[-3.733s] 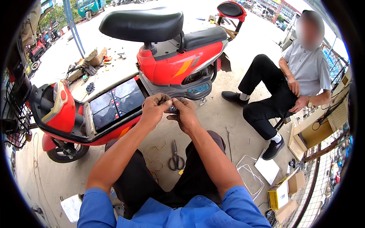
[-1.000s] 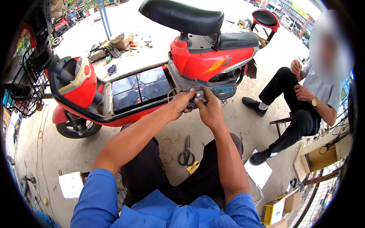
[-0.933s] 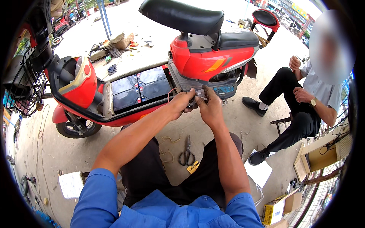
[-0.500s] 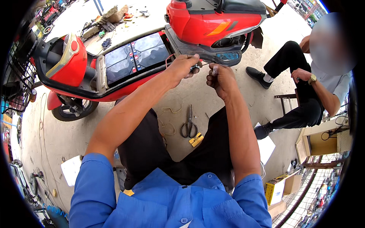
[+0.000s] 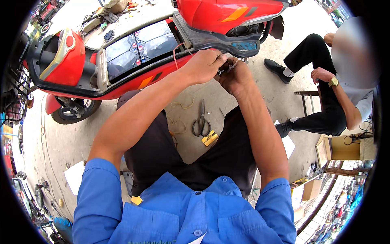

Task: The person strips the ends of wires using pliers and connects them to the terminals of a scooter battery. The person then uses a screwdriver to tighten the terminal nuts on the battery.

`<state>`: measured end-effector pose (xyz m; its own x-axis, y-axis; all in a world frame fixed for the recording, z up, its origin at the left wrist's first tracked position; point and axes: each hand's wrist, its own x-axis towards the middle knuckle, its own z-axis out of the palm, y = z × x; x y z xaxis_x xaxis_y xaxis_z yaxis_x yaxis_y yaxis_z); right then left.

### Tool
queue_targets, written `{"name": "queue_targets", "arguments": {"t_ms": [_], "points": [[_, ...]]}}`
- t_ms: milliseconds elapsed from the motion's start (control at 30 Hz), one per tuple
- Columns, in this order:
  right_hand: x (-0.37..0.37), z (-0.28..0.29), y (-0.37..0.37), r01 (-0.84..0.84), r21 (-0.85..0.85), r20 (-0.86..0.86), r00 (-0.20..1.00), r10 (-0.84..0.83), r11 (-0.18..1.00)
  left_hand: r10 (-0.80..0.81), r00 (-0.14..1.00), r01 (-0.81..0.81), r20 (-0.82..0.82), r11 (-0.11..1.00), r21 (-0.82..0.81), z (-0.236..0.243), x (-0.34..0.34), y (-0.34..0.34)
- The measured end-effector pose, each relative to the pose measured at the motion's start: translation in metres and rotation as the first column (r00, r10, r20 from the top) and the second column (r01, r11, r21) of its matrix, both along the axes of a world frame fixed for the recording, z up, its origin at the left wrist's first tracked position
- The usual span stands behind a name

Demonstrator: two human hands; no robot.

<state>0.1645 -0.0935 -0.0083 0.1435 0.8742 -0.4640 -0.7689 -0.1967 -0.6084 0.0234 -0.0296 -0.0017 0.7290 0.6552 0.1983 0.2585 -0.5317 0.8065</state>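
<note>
My left hand [image 5: 207, 65] is closed on a small dark metal part [image 5: 222, 70] just beside the scooter's right end of the footboard. My right hand [image 5: 238, 79] is curled round the same part, against my left fingertips; its exact shape is hidden by fingers. A thin red wire [image 5: 175, 57] loops near the open battery bay, where black batteries [image 5: 154, 42] with red and blue terminals lie in the red scooter [image 5: 227, 12]. Between my legs on the ground lie black-handled scissors [image 5: 201, 124] and a small yellow item [image 5: 209, 138].
A seated person [image 5: 308, 53] in black trousers occupies the right, on a stool [image 5: 304, 93]. Below are a wooden cabinet [image 5: 341, 148], a cardboard box [image 5: 310, 189] and wire mesh [image 5: 329, 195]. A white sheet [image 5: 73, 177] and cords lie at left; rubble [image 5: 113, 6] sits behind the scooter.
Half a second ago my hands were apart; they have come back together, my right hand moving up and inward. The view has tilted down, pushing the scooter higher in the picture.
</note>
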Motion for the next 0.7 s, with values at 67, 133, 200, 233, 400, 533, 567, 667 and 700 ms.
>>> {"name": "queue_targets", "arguments": {"t_ms": [67, 133, 200, 233, 400, 533, 567, 667, 700], "points": [[-0.001, 0.000, 0.002, 0.012, 0.001, -0.012, 1.000, -0.012, 1.000, 0.004, 0.999, -0.002, 0.053, 1.000, -0.027, -0.002, -0.002, 0.005], [-0.003, 0.003, 0.003, 0.025, -0.011, -0.040, 0.999, -0.025, 1.000, -0.015, 0.995, 0.030, 0.094, 0.987, -0.155, -0.007, -0.004, 0.013], [-0.001, 0.003, 0.002, -0.003, 0.009, -0.046, 0.999, 0.003, 1.000, -0.012, 0.993, 0.044, 0.122, 0.964, -0.264, -0.008, -0.006, 0.017], [0.000, 0.003, 0.001, -0.016, 0.019, -0.048, 0.999, 0.017, 1.000, 0.000, 0.992, 0.040, 0.128, 0.950, -0.309, -0.006, -0.006, 0.017], [-0.001, -0.002, 0.003, -0.023, -0.005, 0.003, 1.000, 0.023, 1.000, -0.005, 0.987, 0.063, 0.161, 0.933, -0.355, 0.005, -0.011, 0.016], [0.000, -0.001, 0.004, -0.073, 0.044, -0.002, 0.997, 0.074, 0.996, -0.003, 0.982, 0.075, 0.191, 0.927, -0.368, 0.004, -0.013, 0.021], [0.000, 0.001, 0.004, -0.057, 0.027, -0.002, 0.998, 0.058, 0.998, -0.002, 0.984, 0.073, 0.181, 0.918, -0.391, 0.005, -0.014, 0.021], [0.004, 0.001, 0.004, -0.006, -0.017, -0.013, 1.000, 0.006, 1.000, 0.030, 0.985, 0.026, 0.171, 0.949, -0.315, 0.010, -0.013, 0.016], [0.006, 0.001, 0.005, 0.005, -0.025, -0.028, 1.000, -0.006, 1.000, 0.048, 0.984, 0.000, 0.174, 0.965, -0.263, 0.010, -0.013, 0.015]]}}
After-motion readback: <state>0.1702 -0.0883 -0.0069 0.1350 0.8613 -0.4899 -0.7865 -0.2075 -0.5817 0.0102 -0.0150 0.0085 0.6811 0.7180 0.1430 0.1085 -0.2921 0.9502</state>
